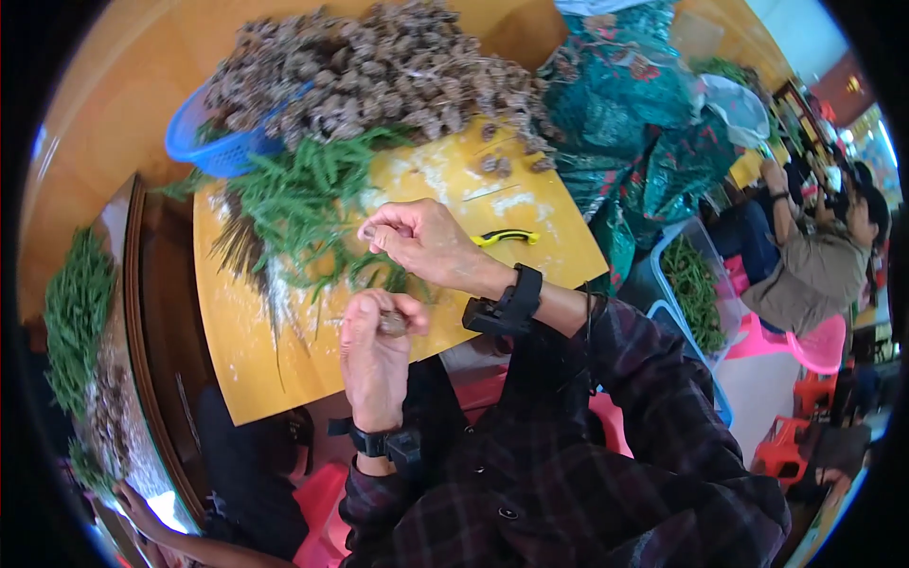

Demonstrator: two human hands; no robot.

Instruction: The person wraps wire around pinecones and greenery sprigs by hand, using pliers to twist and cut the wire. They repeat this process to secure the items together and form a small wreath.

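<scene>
In my left hand [372,355], above the table's near edge, the fingers are closed round a small brown pine cone [392,323]. My right hand [426,244] is just above and to the right of it, thumb and fingertips pinched together; what they hold, if anything, is too small to make out. Green artificial pine sprigs [308,189] lie just beyond both hands, with a fan of thin dark stems [241,244] at their left. A yellow-and-black hand tool [507,237] rests on the table to the right of my right wrist.
A big heap of pine cones [379,71] covers the far side of the yellow table [559,232], beside a blue basket [222,156]. Dark green plastic bags [634,123] bulge at the right, above a tub of green sprigs [691,293]. Another person [805,256] sits at far right.
</scene>
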